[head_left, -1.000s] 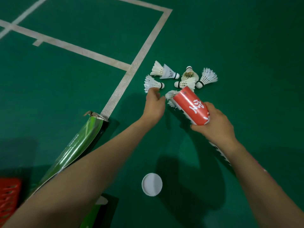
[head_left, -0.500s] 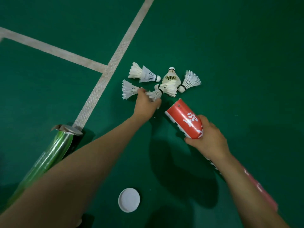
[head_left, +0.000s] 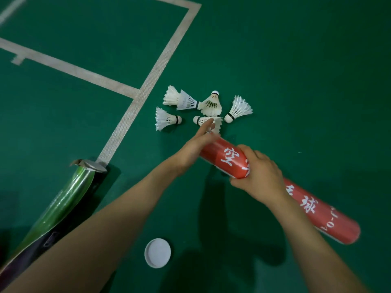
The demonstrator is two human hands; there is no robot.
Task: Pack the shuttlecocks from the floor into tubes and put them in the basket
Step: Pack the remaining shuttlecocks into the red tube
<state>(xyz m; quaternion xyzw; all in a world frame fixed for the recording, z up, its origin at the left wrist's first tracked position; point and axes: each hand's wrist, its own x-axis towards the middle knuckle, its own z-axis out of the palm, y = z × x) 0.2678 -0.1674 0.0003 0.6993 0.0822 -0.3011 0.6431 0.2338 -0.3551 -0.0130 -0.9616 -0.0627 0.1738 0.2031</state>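
Six loose shuttlecocks (head_left: 167, 119), two tubes (head_left: 224, 159)

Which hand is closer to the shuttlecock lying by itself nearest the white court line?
Left. The left hand is at the mouth of the red tube, just right of that shuttlecock; the right hand grips the tube farther back and right.

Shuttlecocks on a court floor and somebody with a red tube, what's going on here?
A person is packing shuttlecocks into a red tube. The right hand grips the tube around its middle. The left hand is at its open mouth, where white feathers show, apparently feeding one in. Several more shuttlecocks lie clustered just beyond. A cap and a green tube lie on the floor nearby.
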